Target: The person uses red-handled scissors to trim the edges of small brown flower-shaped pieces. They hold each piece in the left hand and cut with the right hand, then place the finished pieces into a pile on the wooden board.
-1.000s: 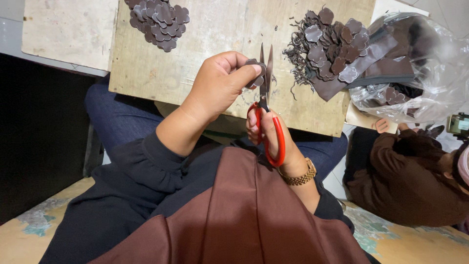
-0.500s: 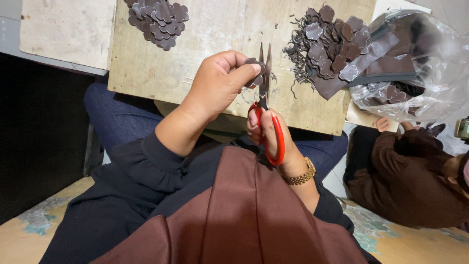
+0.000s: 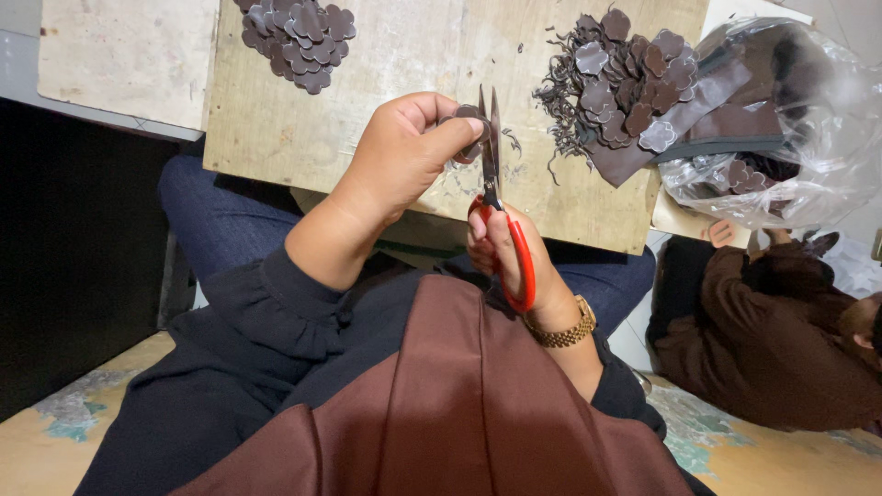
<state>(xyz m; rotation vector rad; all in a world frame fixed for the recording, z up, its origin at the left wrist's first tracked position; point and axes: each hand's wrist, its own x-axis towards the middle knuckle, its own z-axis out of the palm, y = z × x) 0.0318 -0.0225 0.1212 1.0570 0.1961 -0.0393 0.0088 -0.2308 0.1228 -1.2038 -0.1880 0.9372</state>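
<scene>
My left hand (image 3: 401, 161) pinches a small dark brown leather piece (image 3: 467, 114) over a wooden board (image 3: 386, 73). Red-handled scissors (image 3: 501, 211) are gripped in my right hand (image 3: 514, 253), their blades pointing up and touching the piece's right edge. At the board's far left lies a pile of cut flower-shaped brown pieces (image 3: 299, 28). Another pile of brown shapes, strips and thin trimmings (image 3: 625, 83) sits at the board's right.
A clear plastic bag (image 3: 790, 119) holding more brown material rests at the right edge of the board. A second person in a brown sleeve (image 3: 763, 321) sits low on the right. A lighter board (image 3: 119, 55) lies to the left.
None of note: both hands stay in place, with the scissors still at the piece.
</scene>
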